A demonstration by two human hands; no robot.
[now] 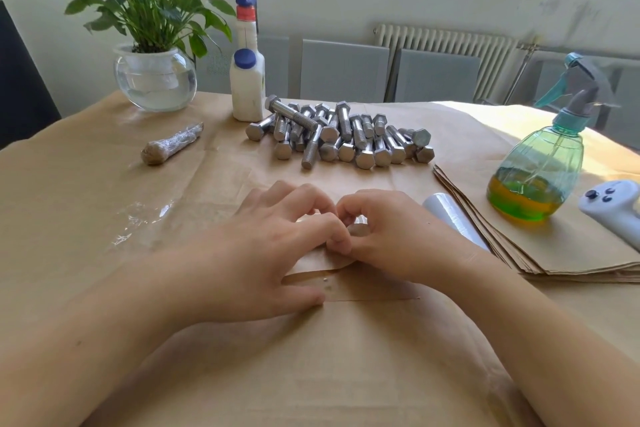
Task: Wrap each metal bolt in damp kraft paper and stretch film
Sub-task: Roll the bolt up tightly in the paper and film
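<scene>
A metal bolt (358, 229) lies on a damp kraft paper sheet (363, 291) in the middle of the table, mostly hidden by my hands. My left hand (270, 253) curls over the bolt and the paper's folded edge. My right hand (391, 236) pinches the paper at the bolt's head, fingertips touching the left hand's. A pile of bare bolts (343, 135) lies behind. One wrapped bolt (171, 144) rests at the far left. A roll of stretch film (453, 218) lies right of my right hand. Clear film (138, 222) lies loose on the left.
A stack of kraft sheets (554, 253) and a green spray bottle (540, 170) sit at the right, with a white controller (616, 208) beyond. A white bottle (246, 80) and a plant in a glass bowl (154, 80) stand at the back left.
</scene>
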